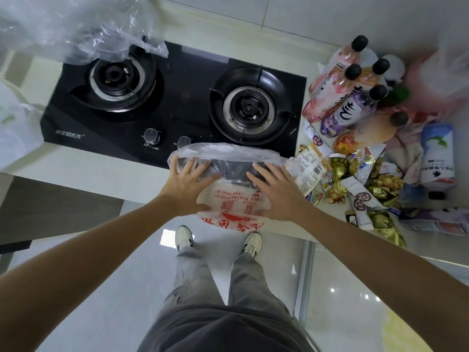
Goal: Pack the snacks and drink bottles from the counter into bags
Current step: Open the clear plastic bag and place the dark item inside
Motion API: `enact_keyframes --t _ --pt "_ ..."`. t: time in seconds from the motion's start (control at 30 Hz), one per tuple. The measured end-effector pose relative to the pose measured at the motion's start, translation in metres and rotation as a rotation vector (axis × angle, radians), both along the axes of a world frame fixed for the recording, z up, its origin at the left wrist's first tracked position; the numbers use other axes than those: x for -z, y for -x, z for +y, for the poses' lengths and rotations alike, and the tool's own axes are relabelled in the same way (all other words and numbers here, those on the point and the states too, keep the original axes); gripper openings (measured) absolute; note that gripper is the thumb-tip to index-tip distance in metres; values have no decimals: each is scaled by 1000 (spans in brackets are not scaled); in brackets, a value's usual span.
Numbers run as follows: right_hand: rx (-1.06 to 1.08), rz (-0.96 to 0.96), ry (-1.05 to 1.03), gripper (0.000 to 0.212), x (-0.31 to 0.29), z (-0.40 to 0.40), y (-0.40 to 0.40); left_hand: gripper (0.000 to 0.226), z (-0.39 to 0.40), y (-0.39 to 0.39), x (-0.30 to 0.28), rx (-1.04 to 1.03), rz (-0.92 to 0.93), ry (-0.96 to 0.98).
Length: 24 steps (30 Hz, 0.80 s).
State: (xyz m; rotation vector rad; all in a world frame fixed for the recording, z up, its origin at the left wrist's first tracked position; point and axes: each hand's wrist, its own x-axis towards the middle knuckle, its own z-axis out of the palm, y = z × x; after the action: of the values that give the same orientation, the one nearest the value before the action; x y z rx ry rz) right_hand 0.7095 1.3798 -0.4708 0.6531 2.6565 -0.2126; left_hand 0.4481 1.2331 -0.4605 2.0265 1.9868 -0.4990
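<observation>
A clear plastic bag with red print (232, 196) lies on the counter's front edge, partly over the hob. My left hand (189, 185) presses on its left side with fingers spread and straight. My right hand (275, 190) lies on its right side the same way. To the right stand several drink bottles with black caps (355, 102). In front of them lies a heap of snack packets (355, 181), some gold, some white.
A black two-burner gas hob (177, 97) fills the counter's middle. A crumpled clear bag (76, 29) sits at the back left, a white bag (15, 128) at the left edge. A blue-white carton (437, 153) and a pink bag (436, 80) are at the right.
</observation>
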Motion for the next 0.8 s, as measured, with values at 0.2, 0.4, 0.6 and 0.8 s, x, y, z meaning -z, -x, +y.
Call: enact_keyframes --t 0.2,0.4,0.6,0.8 --pt "20 -12 -22 140 5 4 8 133 12 0 10 -43 71 27" --pt "31 8 -45 142 8 8 12 146 20 -4 6 -84 146 72" --pt "72 88 11 116 -7 -3 16 100 12 -5 -25 -18 125 16" --pt "228 298 42 74 -38 -26 9 67 -2 -15 -67 -75 -23 -140"
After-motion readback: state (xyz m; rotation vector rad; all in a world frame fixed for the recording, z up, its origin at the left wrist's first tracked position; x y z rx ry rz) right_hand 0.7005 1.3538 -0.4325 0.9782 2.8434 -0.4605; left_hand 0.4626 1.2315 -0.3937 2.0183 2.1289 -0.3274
